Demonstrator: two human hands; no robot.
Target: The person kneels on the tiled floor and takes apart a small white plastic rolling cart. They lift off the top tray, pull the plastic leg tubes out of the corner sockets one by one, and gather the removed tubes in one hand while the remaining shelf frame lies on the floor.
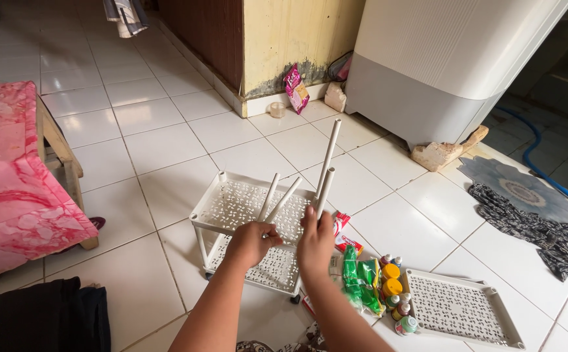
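Note:
My left hand [251, 241] grips two short white plastic tubes [276, 197] that fan upward over a white perforated rack [222, 199] with two shelves on the tiled floor. My right hand [315, 242] holds two more white tubes [326, 169], one longer, pointing up and away. Both hands hover just above the near edge of the rack's top shelf. A third loose perforated shelf [460, 309] lies flat on the floor to the right.
Small bottles and green packets [372, 280] sit between the rack and the loose shelf. A white appliance [440, 58] stands on stone blocks at the back right. A pink-covered table [10, 176] is at left; dark cloth [532, 225] and a blue hose lie at right.

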